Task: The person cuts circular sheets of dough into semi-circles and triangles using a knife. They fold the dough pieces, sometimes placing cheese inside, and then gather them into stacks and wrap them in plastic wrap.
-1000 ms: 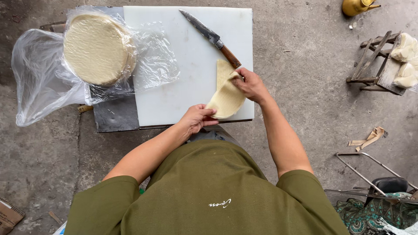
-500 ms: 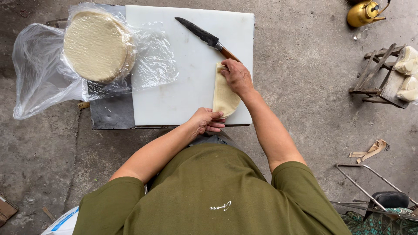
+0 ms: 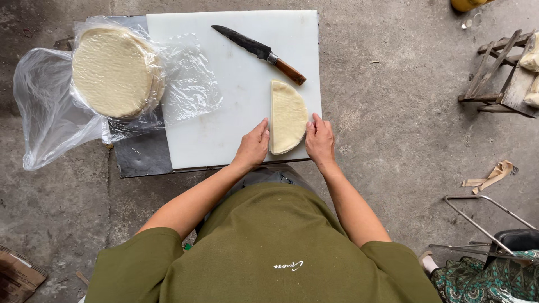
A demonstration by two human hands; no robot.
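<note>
1. Grey concrete floor [image 3: 393, 140] lies all around, with a low dark counter [image 3: 140, 157] standing on it in front of the person.
2. White plastic cutting board [image 3: 224, 112] covers most of the counter; it looks rigid and flat.
3. Clear plastic bag [image 3: 50, 118] sprawls off the board's 9 o'clock side, with a round stack of flatbreads [image 3: 114, 72] lying on it.
4. Pale, folded flatbread [image 3: 287, 116] lies in a half-moon at the board's 5 o'clock corner, straight edge facing 9 o'clock. It looks light, thin and floppy, likely to tear or unfold if pinched at one point, so both edges are the safest hold.
5. Dark-bladed knife [image 3: 259, 52] with a wooden handle rests at the flatbread's 12 o'clock, just apart from it.
6. Left hand [image 3: 254, 147] lies open, fingertips against the straight edge.
7. Right hand [image 3: 320, 140] lies open too, fingertips touching the curved edge at 3 o'clock.
</note>
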